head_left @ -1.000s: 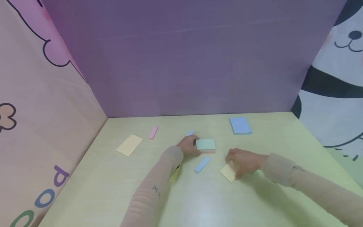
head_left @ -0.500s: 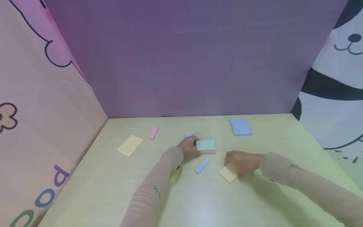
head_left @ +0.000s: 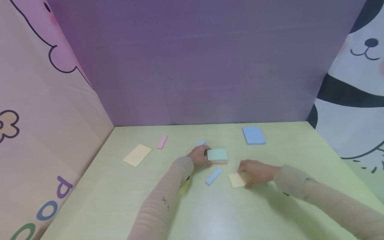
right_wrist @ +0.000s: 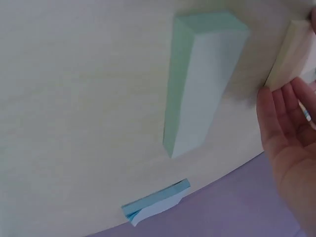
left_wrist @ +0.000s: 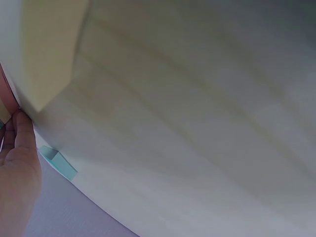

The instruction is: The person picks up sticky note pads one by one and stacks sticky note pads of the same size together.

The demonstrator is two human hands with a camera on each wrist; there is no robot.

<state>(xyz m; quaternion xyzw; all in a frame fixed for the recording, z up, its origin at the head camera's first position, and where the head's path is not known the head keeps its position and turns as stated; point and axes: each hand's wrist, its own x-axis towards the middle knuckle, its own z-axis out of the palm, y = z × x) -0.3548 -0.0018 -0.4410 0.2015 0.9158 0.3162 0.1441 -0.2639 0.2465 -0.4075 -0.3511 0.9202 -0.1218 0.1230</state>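
In the head view my left hand (head_left: 200, 155) holds the left side of a small stack of sticky note pads, a mint green pad (head_left: 217, 154) on top and a peach one beneath. To its right, my right hand (head_left: 257, 172) grips a pale yellow sticky note pad (head_left: 237, 180) near the tabletop. The right wrist view shows the fingertips of that hand (right_wrist: 286, 128) against the edge of the yellow pad (right_wrist: 291, 57). In the left wrist view, most of the stack lies outside the picture, beyond the left hand (left_wrist: 19, 163).
A narrow blue pad (head_left: 213, 176) lies between the hands, another (head_left: 201, 142) behind the left one. A blue square pad (head_left: 253, 135), pink strip (head_left: 162, 142) and cream pad (head_left: 137, 155) lie farther off. A yellow strip (head_left: 185, 185) and green strip (head_left: 271, 183) lie under the forearms.
The right hand has turned the pale yellow pad from a diagonal to a squarer angle and shifted it slightly left. The left hand stays at the stack.
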